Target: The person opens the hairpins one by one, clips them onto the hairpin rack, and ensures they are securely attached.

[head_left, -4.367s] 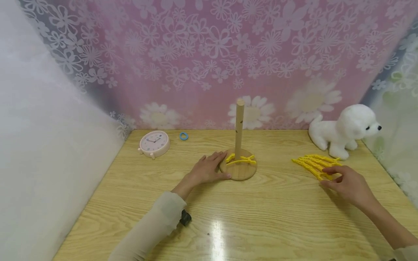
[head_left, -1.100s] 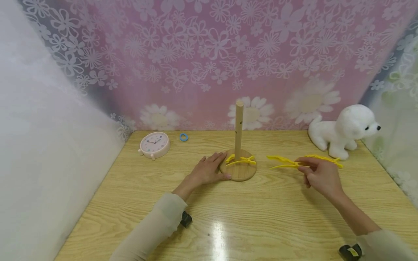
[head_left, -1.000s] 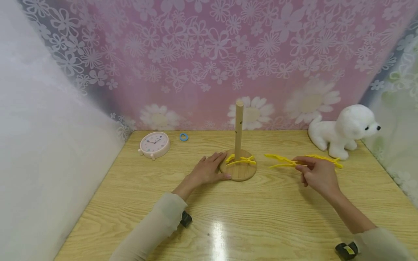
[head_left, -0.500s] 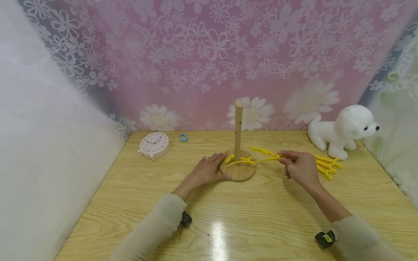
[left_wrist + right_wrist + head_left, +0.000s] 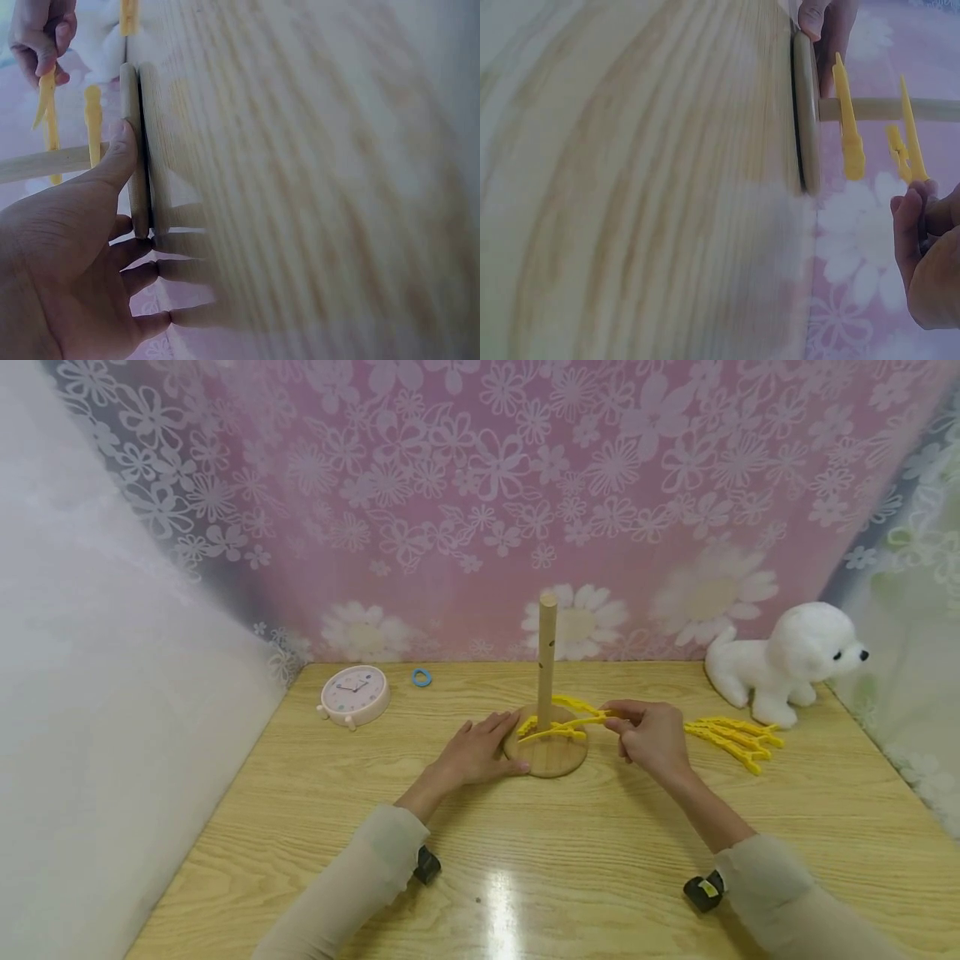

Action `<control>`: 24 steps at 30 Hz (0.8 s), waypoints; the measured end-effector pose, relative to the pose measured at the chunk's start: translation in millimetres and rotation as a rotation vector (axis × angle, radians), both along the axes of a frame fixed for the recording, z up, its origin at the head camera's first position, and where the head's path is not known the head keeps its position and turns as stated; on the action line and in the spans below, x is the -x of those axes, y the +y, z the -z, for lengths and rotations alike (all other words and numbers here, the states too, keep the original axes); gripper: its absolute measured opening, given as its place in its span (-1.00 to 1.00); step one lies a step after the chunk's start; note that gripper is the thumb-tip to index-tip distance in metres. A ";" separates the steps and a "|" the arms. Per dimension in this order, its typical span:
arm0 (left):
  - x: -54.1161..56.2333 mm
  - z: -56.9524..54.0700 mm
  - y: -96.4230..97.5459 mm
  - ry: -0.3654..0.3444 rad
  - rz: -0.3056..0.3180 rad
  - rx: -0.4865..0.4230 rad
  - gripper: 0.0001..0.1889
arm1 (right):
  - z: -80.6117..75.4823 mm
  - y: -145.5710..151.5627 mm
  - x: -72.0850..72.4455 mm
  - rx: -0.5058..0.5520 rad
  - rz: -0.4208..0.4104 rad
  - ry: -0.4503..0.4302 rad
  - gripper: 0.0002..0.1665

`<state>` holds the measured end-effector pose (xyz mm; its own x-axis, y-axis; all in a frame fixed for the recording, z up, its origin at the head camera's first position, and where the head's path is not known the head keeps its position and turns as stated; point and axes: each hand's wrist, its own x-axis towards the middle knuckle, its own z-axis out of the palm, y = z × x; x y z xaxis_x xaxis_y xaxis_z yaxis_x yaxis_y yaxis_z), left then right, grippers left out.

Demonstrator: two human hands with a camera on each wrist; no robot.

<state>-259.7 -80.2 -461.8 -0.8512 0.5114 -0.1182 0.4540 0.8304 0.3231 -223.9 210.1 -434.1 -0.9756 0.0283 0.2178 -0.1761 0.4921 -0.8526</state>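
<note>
A wooden stand, a round base with an upright post, is on the table. My left hand holds its base at the left, thumb on the front edge and fingers spread around the side. One yellow alligator hair clip sits around the foot of the post. My right hand pinches the handle end of another yellow hair clip, its prongs parted, just above the first one. In the head view the held clip's prongs reach the post; whether they touch it I cannot tell.
Several yellow hair clips lie fanned out on the table at the right. Behind them stands a white plush dog. A pink alarm clock and a blue ring lie at the back left. Flowered curtain hangs behind.
My right hand has taken a yellow hair clip from the pile and carried it left to the post, its prongs parting. The left hand has stayed on the base.
</note>
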 end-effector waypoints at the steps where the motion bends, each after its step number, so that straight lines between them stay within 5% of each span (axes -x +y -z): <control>1: 0.0 0.1 -0.1 0.000 0.000 0.000 -0.01 | 0.6 -2.1 1.5 0.004 -0.003 0.002 -0.73; 24: 1.5 3.0 -0.3 0.007 0.006 0.000 -0.01 | 14.6 -32.6 22.8 -0.040 -0.067 0.019 -0.74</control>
